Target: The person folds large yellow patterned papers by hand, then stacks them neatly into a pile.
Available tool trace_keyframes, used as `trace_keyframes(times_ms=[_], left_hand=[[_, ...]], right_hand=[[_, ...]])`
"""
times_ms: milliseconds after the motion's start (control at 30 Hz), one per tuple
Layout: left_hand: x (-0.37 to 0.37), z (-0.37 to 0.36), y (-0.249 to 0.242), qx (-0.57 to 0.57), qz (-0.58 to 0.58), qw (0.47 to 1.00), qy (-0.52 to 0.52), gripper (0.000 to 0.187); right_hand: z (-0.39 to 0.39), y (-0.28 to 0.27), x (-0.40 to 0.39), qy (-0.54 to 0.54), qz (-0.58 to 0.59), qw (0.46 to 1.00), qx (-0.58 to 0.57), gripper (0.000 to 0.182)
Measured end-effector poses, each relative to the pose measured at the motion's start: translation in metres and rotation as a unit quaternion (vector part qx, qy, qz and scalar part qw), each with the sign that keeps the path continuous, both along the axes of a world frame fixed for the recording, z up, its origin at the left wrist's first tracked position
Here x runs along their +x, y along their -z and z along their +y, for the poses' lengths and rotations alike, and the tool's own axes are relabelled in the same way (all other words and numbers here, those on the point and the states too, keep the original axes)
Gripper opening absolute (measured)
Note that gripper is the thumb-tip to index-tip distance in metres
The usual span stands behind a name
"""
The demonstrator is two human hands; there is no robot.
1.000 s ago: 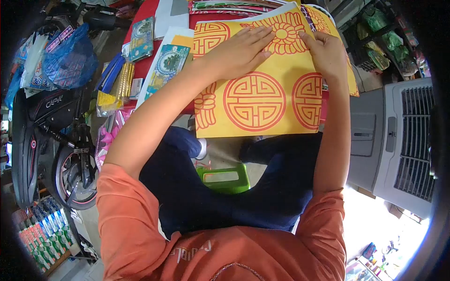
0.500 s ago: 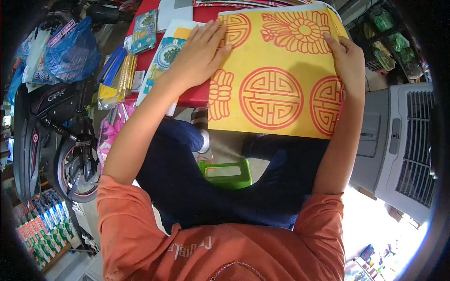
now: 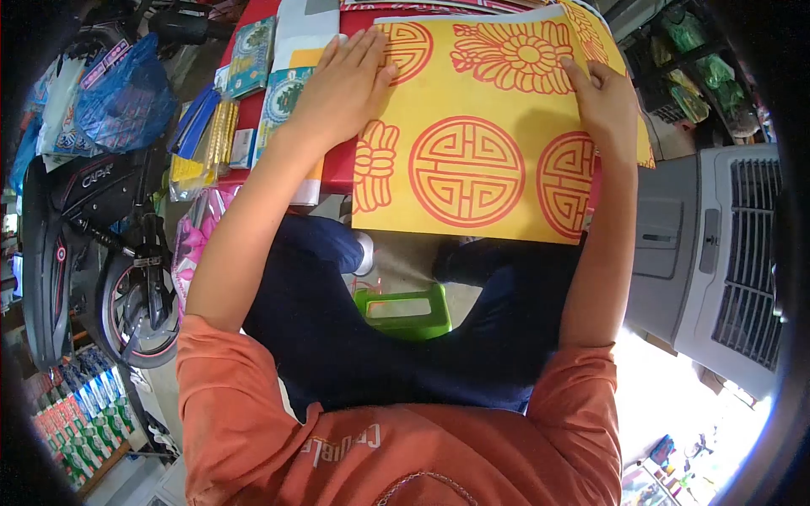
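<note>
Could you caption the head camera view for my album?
Left hand and right hand on a red-patterned yellow sheet overhanging a red table.

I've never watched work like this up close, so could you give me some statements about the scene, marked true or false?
1. The yellow sheet has red patterns. True.
2. The left hand grips a pair of scissors. False: it lies flat at the sheet's left edge, with no scissors.
3. The right hand touches the sheet. True.
4. The green stool stands on the red table. False: it is on the floor, lower than the table.
5. The sheet reaches past the table's near edge. True.
</note>
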State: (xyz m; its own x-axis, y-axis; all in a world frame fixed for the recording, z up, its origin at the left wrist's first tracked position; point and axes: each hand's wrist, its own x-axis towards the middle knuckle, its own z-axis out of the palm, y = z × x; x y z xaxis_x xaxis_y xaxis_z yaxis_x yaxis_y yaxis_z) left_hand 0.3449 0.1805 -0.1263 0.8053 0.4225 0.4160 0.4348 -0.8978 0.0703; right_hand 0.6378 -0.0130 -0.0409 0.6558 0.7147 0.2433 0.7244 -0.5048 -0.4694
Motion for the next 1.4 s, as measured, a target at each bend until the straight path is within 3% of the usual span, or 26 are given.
trace_keyframes(times_ms=[100, 200, 267, 367, 633, 833, 933, 1167, 1267, 1400], left_hand=[[0.02, -0.013, -0.02, -0.073, -0.013, 0.994, 0.078, 0.061], [0.046, -0.02, -0.006, -0.104, -0.044, 0.982, 0.154, 0.061], [0.06, -0.022, 0.001, -0.126, -0.064, 0.978, 0.155, 0.062], [0.09, -0.028, 0.008, -0.108, -0.058, 0.981, 0.149, 0.063], [0.074, -0.016, 0.02, -0.057, -0.001, 0.995, 0.082, 0.067], [0.076, -0.004, 0.029, 0.006, -0.064, 0.994, 0.091, 0.072], [0.071, -0.005, -0.004, -0.075, 0.106, 0.987, 0.092, 0.072], [0.07, -0.005, -0.005, -0.115, 0.125, 0.982, 0.085, 0.084], [0.07, -0.006, -0.007, -0.122, 0.135, 0.98, 0.078, 0.084], [0.07, -0.007, -0.01, -0.125, 0.161, 0.977, 0.064, 0.081]], right_hand=[[0.007, 0.01, -0.004, -0.032, -0.004, 0.998, 0.047, 0.051], [0.019, 0.021, -0.01, -0.052, 0.013, 0.996, 0.07, 0.051], [0.023, 0.03, -0.014, -0.065, 0.061, 0.991, 0.1, 0.051], [0.02, 0.033, 0.012, -0.072, 0.047, 0.995, 0.055, 0.051], [0.02, 0.048, 0.011, -0.034, -0.024, 0.999, -0.015, 0.052], [0.026, 0.062, 0.015, -0.038, -0.066, 0.997, -0.002, 0.051], [0.024, 0.051, 0.008, -0.049, -0.063, 0.997, -0.024, 0.051], [0.025, 0.048, 0.003, -0.046, -0.092, 0.993, -0.057, 0.048], [0.024, 0.049, -0.014, -0.041, -0.184, 0.982, -0.018, 0.054], [0.038, 0.052, -0.045, -0.148, -0.217, 0.963, 0.062, 0.061]])
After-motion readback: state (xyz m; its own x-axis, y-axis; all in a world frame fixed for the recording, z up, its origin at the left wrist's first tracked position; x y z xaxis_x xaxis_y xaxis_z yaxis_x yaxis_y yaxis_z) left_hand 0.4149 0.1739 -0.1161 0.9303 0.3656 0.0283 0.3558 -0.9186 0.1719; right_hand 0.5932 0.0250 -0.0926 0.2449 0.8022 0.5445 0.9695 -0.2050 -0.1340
